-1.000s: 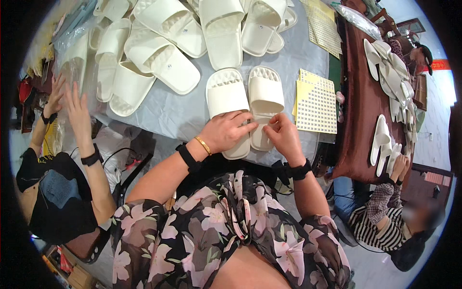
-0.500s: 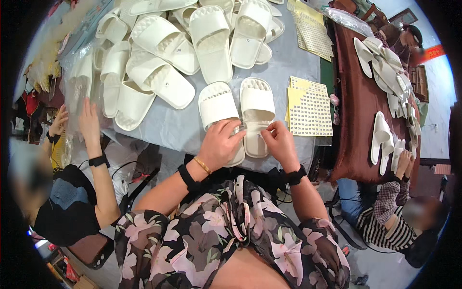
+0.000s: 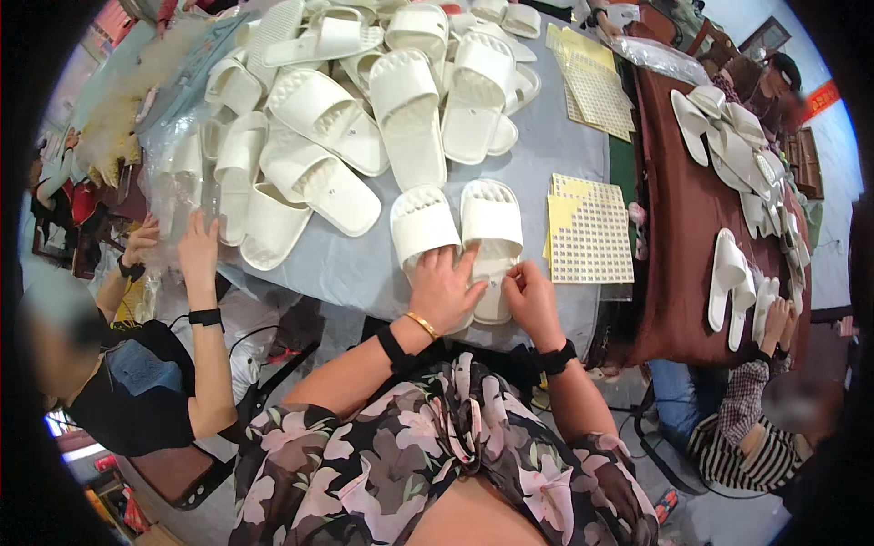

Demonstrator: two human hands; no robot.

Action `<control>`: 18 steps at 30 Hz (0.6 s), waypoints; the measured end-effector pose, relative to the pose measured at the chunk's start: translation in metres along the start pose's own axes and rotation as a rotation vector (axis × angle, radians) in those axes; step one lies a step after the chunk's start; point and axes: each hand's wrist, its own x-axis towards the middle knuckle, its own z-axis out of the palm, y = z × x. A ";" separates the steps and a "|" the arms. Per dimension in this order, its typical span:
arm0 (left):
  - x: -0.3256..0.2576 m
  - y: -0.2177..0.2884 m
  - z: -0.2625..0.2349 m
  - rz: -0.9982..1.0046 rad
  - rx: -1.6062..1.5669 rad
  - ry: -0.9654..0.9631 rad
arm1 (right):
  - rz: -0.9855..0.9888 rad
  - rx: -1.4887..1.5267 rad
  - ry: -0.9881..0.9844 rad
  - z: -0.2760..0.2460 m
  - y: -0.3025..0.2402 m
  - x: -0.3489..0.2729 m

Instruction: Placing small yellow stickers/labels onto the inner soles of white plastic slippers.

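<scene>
Two white slippers lie side by side in front of me, toes pointing away: the left slipper (image 3: 422, 221) and the right slipper (image 3: 492, 218). My left hand (image 3: 443, 289) rests over the left slipper's footbed with its fingers apart, their tips at the strap and the thumb reaching toward the right slipper. At the right slipper's outer edge, my right hand (image 3: 534, 305) is closed, thumb against curled fingers. Whether anything small is pinched there is hidden. A small dark mark shows on the right slipper's footbed beside that thumb.
A heap of white slippers (image 3: 410, 109) covers the far left of the grey-covered table (image 3: 364, 282). Yellow sheets of small labels (image 3: 590, 232) lie to the right. At left, a co-worker's hands (image 3: 198, 250) touch clear plastic. Another person sits by a brown-covered table (image 3: 669, 273) bearing more slippers.
My left fingers have moved up the left slipper to its strap and spread. My right hand has shifted from the right slipper's footbed to its outer edge. The view has shifted slightly.
</scene>
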 end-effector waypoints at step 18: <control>-0.006 -0.010 -0.002 0.043 0.048 -0.085 | 0.034 0.235 0.067 0.003 0.025 0.001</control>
